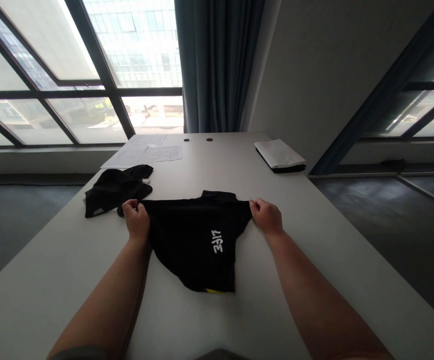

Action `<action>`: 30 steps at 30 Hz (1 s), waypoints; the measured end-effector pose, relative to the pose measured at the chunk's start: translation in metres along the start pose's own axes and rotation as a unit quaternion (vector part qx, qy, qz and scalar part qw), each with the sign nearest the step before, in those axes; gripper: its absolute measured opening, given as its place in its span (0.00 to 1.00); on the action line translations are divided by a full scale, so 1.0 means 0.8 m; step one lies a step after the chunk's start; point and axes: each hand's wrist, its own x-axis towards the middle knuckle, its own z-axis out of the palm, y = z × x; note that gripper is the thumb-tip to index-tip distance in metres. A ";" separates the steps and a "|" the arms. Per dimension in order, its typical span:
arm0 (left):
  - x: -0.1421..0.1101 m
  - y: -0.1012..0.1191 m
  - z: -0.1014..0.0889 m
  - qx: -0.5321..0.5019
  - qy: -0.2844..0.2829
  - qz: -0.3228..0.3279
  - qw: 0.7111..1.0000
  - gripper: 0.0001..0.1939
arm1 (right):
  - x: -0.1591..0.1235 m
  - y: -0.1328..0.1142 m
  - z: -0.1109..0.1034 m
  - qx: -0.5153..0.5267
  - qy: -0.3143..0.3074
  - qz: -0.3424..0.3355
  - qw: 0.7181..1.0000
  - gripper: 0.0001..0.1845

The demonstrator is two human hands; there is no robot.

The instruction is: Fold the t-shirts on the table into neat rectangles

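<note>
A black T-shirt with small white lettering lies partly folded on the white table in front of me. My left hand pinches its upper left corner, fingers closed on the cloth. My right hand grips the upper right corner the same way. The top edge of the shirt is stretched straight between both hands. A bit of yellow shows at the shirt's lower hem.
A second crumpled black garment lies just left of my left hand. Sheets of paper rest at the far left of the table. A folded white item on something dark sits at the far right edge. Windows and a curtain stand behind.
</note>
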 end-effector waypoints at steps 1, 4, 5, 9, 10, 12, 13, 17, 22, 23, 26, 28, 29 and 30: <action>0.000 0.001 -0.002 0.016 0.001 0.049 0.999 0.14 | 0.000 -0.002 0.002 -0.005 -0.015 -0.007 1.000 0.22; -0.018 0.020 -0.004 0.055 -0.067 0.212 0.973 0.14 | 0.000 -0.004 0.009 -0.007 -0.071 -0.067 0.995 0.17; -0.027 0.029 -0.004 0.059 -0.118 0.260 0.957 0.15 | 0.000 -0.004 0.012 -0.003 -0.091 -0.091 0.992 0.15; -0.065 0.054 0.007 0.071 -0.353 0.387 0.849 0.19 | -0.004 -0.002 0.024 0.012 -0.143 -0.150 0.978 0.14; -0.072 0.055 0.010 0.083 -0.391 0.394 0.827 0.20 | -0.005 -0.003 0.025 0.008 -0.152 -0.155 0.976 0.16; -0.082 0.054 0.017 0.117 -0.436 0.380 0.807 0.22 | -0.008 -0.006 0.025 -0.002 -0.157 -0.159 0.975 0.21; -0.085 0.052 0.020 0.135 -0.445 0.364 0.807 0.24 | -0.009 -0.009 0.023 -0.004 -0.150 -0.155 0.976 0.21; -0.094 0.052 0.025 0.181 -0.425 0.313 0.830 0.28 | -0.009 -0.024 0.009 -0.021 -0.106 -0.104 0.989 0.15; -0.101 0.067 0.020 0.231 -0.381 0.270 0.854 0.31 | -0.013 -0.039 -0.001 -0.086 -0.148 -0.052 0.984 0.20; -0.101 0.071 0.018 0.241 -0.372 0.267 0.856 0.30 | -0.015 -0.041 -0.001 -0.101 -0.154 -0.040 0.982 0.22; -0.099 0.083 0.010 0.264 -0.343 0.263 0.862 0.24 | -0.021 -0.042 0.001 -0.131 -0.169 -0.025 0.976 0.25; -0.096 0.091 0.004 0.289 -0.328 0.252 0.864 0.21 | -0.023 -0.043 0.004 -0.136 -0.182 -0.023 0.974 0.26; -0.094 0.095 0.001 0.304 -0.324 0.244 0.862 0.22 | -0.024 -0.044 0.005 -0.135 -0.185 -0.023 0.973 0.25; -0.093 0.098 -0.002 0.321 -0.322 0.236 0.859 0.24 | -0.024 -0.045 0.006 -0.132 -0.185 -0.026 0.973 0.23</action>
